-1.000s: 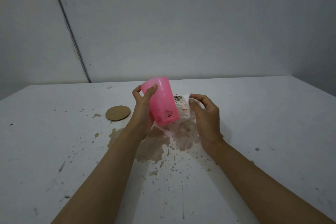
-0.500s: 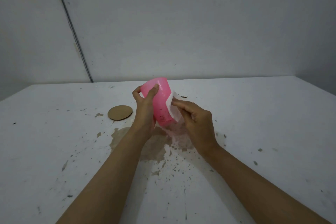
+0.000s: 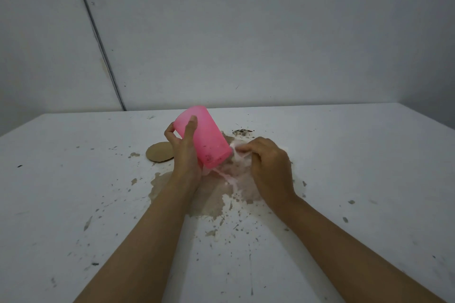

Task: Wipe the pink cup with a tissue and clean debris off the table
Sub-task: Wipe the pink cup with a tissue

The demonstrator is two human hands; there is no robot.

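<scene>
While the left hand [image 3: 183, 155] grips the tilted pink cup [image 3: 208, 140], right hand [image 3: 269, 167] pinching the tissue [image 3: 242, 155], just beside its lower end

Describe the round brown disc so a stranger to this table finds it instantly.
On the white table, find the brown spill near the middle. Just beyond its left edge, beside the left hand holding the pink cup, lies the disc: the only neat, flat circle among ragged stains.
</scene>
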